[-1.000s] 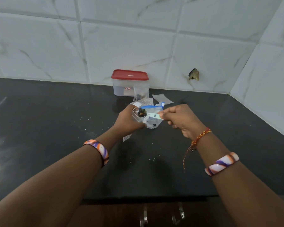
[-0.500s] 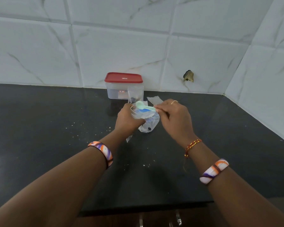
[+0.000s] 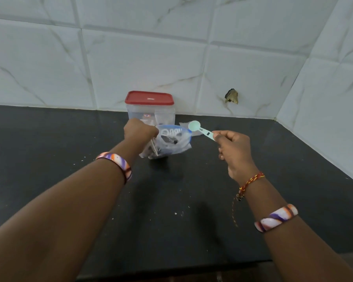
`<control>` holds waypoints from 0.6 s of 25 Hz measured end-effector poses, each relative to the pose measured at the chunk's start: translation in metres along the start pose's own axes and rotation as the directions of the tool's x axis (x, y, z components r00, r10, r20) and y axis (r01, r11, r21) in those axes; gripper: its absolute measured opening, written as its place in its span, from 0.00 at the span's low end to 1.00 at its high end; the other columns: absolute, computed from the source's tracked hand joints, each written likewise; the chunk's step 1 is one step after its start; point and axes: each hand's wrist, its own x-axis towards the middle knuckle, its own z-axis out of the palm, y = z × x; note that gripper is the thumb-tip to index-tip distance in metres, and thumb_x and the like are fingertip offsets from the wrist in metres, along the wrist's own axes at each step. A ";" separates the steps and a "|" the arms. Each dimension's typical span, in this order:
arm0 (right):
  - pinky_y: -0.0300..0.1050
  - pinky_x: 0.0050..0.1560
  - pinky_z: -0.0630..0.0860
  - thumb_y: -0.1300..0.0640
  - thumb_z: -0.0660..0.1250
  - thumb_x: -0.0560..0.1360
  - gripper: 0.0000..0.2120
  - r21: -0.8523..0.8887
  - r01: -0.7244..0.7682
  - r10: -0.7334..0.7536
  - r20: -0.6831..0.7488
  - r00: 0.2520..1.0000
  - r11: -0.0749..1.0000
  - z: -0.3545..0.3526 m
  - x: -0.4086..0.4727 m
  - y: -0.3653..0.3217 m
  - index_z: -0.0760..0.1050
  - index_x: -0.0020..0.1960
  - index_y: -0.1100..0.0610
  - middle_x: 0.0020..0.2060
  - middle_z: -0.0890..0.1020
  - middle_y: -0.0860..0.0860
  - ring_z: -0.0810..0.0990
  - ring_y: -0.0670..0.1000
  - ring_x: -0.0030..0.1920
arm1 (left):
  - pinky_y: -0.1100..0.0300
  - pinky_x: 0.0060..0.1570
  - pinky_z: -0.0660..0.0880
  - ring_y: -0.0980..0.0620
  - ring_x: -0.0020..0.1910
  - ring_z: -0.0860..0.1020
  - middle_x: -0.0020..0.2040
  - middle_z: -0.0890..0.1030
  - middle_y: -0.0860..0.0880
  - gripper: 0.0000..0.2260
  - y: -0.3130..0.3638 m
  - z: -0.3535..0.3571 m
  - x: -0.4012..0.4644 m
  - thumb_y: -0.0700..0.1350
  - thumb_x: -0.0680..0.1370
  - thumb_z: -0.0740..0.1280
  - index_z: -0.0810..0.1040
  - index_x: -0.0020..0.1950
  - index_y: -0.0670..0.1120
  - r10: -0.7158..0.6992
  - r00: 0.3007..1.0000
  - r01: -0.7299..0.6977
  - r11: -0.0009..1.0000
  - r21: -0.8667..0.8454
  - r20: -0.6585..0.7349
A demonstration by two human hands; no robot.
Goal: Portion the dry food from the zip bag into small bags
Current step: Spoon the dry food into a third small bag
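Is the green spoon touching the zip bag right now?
Apart. The head view shows the spoon, held by the right hand, lifted right of the zip bag, with dark counter visible between them.

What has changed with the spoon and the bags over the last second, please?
The right hand has drawn the spoon out of the zip bag, off to the right; its bowl looks empty. The left hand still grips the bags, and the red-lidded box stays behind them.

One spoon point(image 3: 200, 131), one container point(image 3: 150, 107).
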 end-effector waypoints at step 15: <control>0.49 0.48 0.74 0.65 0.59 0.76 0.09 -0.820 0.524 -0.272 0.463 0.843 0.231 0.087 -0.025 -0.002 0.74 0.55 0.63 0.54 0.78 0.60 0.78 0.60 0.54 | 0.60 0.38 0.76 0.49 0.40 0.78 0.40 0.78 0.44 0.09 -0.018 -0.009 -0.016 0.37 0.65 0.71 0.78 0.44 0.39 0.090 0.968 -0.136 0.973 0.187 0.235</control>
